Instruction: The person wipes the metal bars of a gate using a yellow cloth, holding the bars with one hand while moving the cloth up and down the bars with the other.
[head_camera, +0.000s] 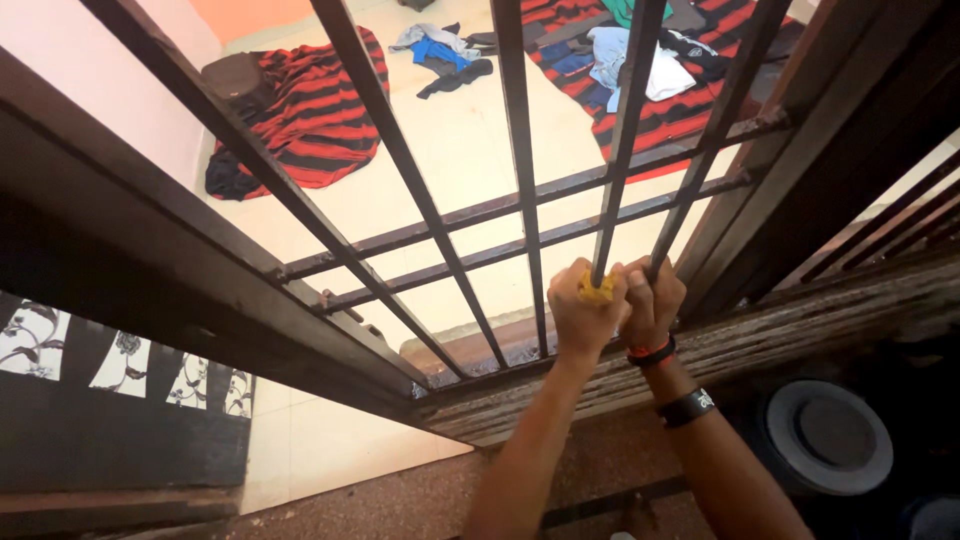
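Head view: we gripped window bars (612, 180), left hand (585, 310) closed on a yellow cloth (597, 291), right hand (653, 300) fisted round a bar; the cloth risked slipping through.

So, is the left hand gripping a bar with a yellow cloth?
Yes, the left hand is closed around a vertical window bar with a yellow cloth bunched in its grip, right hand beside it.

Both arms stretch forward, left hand (585, 305) and right hand (655, 298) fisted side by side, fingers (640, 285) curled tight.
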